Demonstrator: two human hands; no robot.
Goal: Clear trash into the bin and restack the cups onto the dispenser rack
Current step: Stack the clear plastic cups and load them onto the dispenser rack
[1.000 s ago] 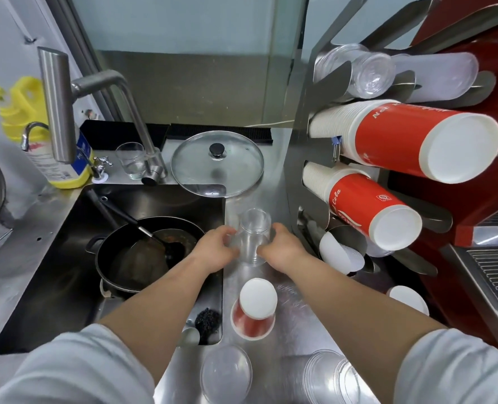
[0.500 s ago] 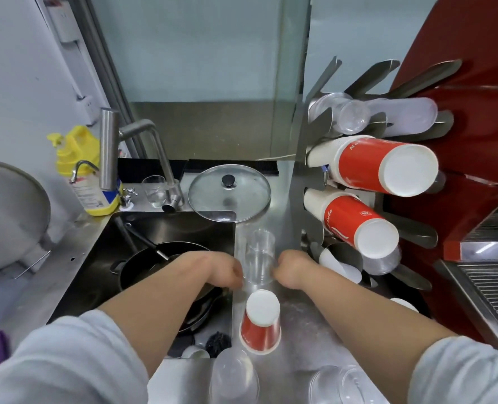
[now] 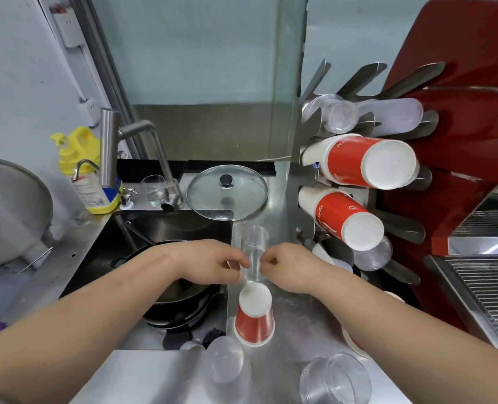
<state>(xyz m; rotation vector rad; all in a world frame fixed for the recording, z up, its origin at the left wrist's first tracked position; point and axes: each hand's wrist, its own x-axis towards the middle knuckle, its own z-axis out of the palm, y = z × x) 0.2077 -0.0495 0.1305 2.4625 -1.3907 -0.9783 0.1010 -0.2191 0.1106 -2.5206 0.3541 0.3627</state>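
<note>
A clear plastic cup [image 3: 254,246] stands upside down on the steel counter [image 3: 297,322], just right of the sink. My left hand [image 3: 212,262] and my right hand [image 3: 288,266] pinch its lower part from either side. An upside-down red paper cup [image 3: 254,317] stands just in front of it. Two clear cups [image 3: 227,368] [image 3: 334,380] sit at the near edge, and another red cup [image 3: 352,342] is partly hidden under my right forearm. The metal dispenser rack [image 3: 303,176] at right holds two stacks of red cups [image 3: 358,163] [image 3: 341,218] and clear cups [image 3: 334,115] above.
A sink [image 3: 166,228] at left holds a dark pan [image 3: 180,298]. A glass lid [image 3: 226,192], a small glass [image 3: 154,189], a faucet [image 3: 110,147] and a yellow bottle [image 3: 87,170] stand behind it. A red machine [image 3: 460,141] with a drip grate [image 3: 490,295] fills the right side. No bin is in view.
The camera has tilted up and back, so more wall and rack show. Both hands have slid lower on the clear cup, which stays on the counter.
</note>
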